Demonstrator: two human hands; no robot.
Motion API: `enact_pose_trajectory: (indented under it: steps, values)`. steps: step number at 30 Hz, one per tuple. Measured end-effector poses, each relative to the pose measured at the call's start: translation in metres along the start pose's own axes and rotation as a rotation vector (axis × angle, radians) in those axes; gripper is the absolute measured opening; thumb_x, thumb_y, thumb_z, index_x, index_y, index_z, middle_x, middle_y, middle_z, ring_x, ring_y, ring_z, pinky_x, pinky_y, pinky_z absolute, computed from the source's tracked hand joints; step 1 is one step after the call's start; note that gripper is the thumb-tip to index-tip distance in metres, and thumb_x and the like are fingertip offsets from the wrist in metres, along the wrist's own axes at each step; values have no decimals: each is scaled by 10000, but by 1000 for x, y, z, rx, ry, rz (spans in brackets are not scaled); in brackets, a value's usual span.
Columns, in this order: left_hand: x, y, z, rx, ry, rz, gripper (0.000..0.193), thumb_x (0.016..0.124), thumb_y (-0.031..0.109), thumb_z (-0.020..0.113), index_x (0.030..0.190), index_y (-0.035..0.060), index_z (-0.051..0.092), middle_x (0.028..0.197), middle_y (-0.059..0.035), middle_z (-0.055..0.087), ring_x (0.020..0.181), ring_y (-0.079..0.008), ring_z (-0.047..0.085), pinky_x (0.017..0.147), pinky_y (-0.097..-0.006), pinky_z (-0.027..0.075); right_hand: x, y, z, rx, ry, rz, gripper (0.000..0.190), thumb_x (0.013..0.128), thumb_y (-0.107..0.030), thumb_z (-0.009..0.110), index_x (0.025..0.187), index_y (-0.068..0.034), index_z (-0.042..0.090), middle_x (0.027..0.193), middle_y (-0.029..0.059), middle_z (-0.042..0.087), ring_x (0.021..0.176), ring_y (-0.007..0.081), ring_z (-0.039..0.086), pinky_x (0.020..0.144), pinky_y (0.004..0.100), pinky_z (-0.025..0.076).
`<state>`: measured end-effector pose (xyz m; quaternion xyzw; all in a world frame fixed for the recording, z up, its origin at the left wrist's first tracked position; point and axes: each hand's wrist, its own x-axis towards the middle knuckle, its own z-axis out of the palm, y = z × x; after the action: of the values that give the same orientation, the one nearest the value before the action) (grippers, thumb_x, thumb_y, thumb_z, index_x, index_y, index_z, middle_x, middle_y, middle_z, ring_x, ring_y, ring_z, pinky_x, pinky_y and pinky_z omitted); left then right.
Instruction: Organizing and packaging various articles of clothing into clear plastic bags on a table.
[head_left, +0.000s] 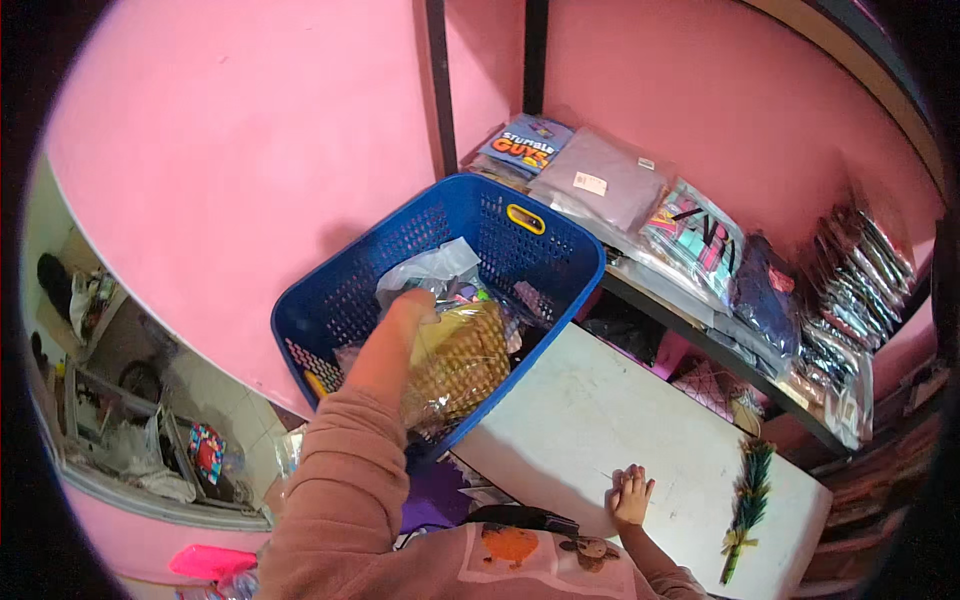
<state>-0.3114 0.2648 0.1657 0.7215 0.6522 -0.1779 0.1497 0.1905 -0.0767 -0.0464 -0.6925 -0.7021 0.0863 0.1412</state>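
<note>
My left hand reaches down into a blue perforated plastic laundry basket. It touches the clear plastic packaging there, but its fingers are partly hidden, so a grip cannot be told. Beside it lies a yellow-brown patterned item in clear plastic, with a whitish plastic bag just above. Flat on the white tabletop, my right hand rests near the edge with fingers apart and nothing in it. To its right lies an artificial green sprig tied with a ribbon.
Behind the table a dark-edged shelf carries folded clothes in plastic bags and a row of upright packets. A pink wall stands at the left. A bright pink item is at lower left.
</note>
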Motion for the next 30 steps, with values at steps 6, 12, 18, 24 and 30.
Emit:
enact_pose_trajectory:
  steps: [6, 12, 18, 24, 30]
  values:
    - [47, -9, 97, -231, 411, -197, 566, 602, 341, 746, 1084, 65, 637, 1069, -191, 631, 970, -316, 621, 837, -391, 492, 4, -10, 11, -36, 122, 23, 485, 752, -252, 476, 1195, -54, 477, 1337, 175, 425, 1293, 365, 337, 1050, 613, 175]
    - [26, 13, 22, -66, -112, -30, 566, 545, 314, 807, 1041, 85, 659, 1005, -141, 659, 891, -275, 641, 781, -404, 510, 1, -7, 4, -37, 146, 50, 474, 724, -259, 478, 1157, -71, 515, 1308, 173, 455, 1263, 365, 373, 1042, 599, 203]
    - [-12, -10, -48, -258, -44, 267, 460, 566, 210, 804, 994, 100, 677, 920, -86, 682, 810, -235, 637, 735, -360, 500, 5, -15, -4, -17, 127, 46, 490, 736, -281, 468, 1180, -76, 499, 1327, 163, 434, 1285, 353, 346, 1054, 595, 176]
    - [-74, 1, -137, -165, 739, 366, 385, 636, 125, 732, 995, 44, 616, 968, -179, 553, 929, -350, 530, 823, -372, 435, 2, -11, 0, 11, 126, 38, 481, 746, -285, 467, 1183, -86, 502, 1338, 158, 427, 1291, 348, 339, 1059, 591, 165]
    - [-167, 75, -193, -544, 1370, 334, 349, 704, 42, 708, 1026, -10, 582, 923, -145, 541, 894, -280, 546, 798, -328, 432, 3, -15, -9, 44, 175, -12, 466, 745, -294, 517, 1167, -96, 521, 1311, 149, 450, 1266, 343, 371, 1027, 606, 216]
